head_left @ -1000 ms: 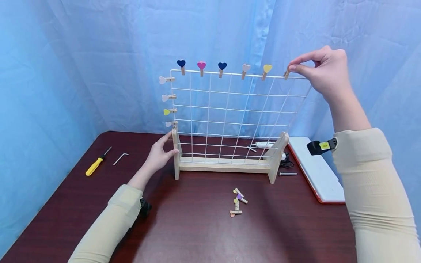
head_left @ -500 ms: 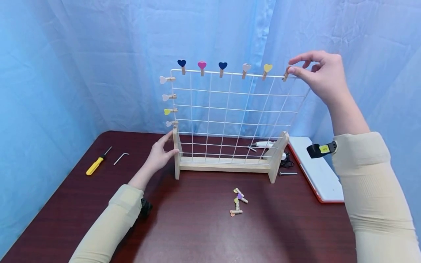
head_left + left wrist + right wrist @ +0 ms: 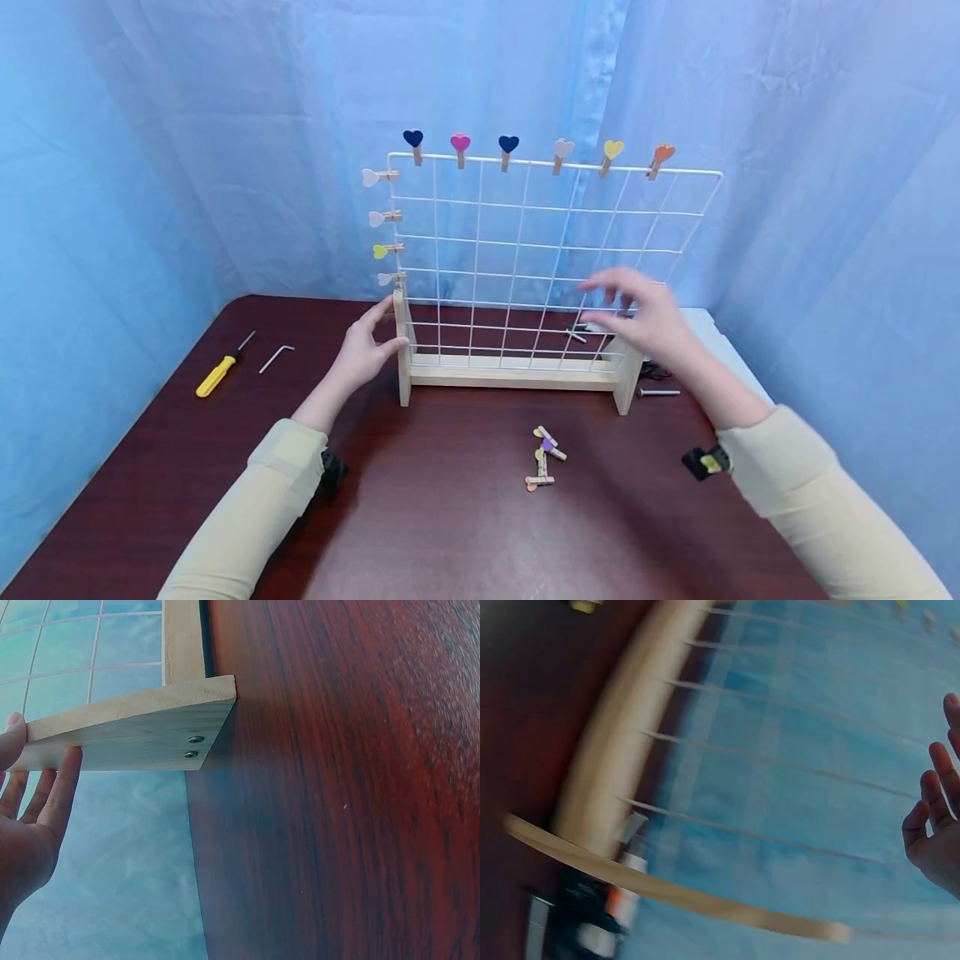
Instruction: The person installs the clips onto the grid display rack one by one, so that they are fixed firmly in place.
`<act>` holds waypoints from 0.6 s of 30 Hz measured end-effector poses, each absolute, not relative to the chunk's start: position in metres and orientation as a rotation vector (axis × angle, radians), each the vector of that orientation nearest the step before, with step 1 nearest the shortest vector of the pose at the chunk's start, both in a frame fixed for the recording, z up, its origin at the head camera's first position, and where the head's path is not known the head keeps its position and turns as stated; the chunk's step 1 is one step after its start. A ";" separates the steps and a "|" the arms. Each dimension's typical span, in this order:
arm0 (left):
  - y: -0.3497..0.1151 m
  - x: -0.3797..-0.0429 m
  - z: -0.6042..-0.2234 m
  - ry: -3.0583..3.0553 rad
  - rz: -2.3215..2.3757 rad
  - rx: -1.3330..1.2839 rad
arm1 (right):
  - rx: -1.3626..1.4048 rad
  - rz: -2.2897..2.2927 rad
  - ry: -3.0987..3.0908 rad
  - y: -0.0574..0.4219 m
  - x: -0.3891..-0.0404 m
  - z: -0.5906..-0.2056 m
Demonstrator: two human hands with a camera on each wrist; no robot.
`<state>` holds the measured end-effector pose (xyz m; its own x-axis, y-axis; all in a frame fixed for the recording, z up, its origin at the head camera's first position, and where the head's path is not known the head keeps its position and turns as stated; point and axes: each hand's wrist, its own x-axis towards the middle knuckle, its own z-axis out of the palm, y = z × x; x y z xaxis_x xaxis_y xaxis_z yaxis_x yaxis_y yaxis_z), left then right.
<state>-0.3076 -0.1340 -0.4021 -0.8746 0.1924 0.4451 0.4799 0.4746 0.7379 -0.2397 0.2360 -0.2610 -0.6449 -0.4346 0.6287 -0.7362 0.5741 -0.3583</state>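
A white wire grid (image 3: 517, 246) stands in a wooden stand (image 3: 510, 379). My left hand (image 3: 360, 354) holds the stand's left upright (image 3: 402, 350); in the left wrist view the thumb is at one edge and the fingers (image 3: 64, 791) lie against the outer face. Heart clothespins line the grid's top wire, with an orange heart clothespin (image 3: 663, 157) rightmost. More heart clothespins, such as a yellow-green one (image 3: 382, 251), run down the left side. My right hand (image 3: 637, 312), fingers bent and holding nothing, hovers in front of the grid's lower right.
Several loose heart clothespins (image 3: 542, 467) lie on the dark red table (image 3: 450, 517) before the stand. A yellow screwdriver (image 3: 217, 375) and a hex key (image 3: 276, 358) lie at left. A bolt (image 3: 660, 392) and a white flat object (image 3: 720, 342) are at right.
My right hand has let go of the orange heart clothespin on the top wire and moved down and to the left. The left hand has stayed on the upright.
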 end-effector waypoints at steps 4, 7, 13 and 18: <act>-0.133 -0.308 -0.402 -2.429 -1.343 -0.564 | 0.987 0.845 -2.489 0.241 -0.256 -0.331; -0.133 -0.309 -0.402 -2.426 -1.350 -0.567 | 1.046 0.855 -2.596 0.244 -0.262 -0.377; -0.133 -0.308 -0.401 -2.419 -1.385 -0.564 | 1.145 0.895 -2.796 0.243 -0.266 -0.434; -0.133 -0.308 -0.401 -2.421 -1.377 -0.569 | 1.121 0.840 -2.908 0.239 -0.269 -0.449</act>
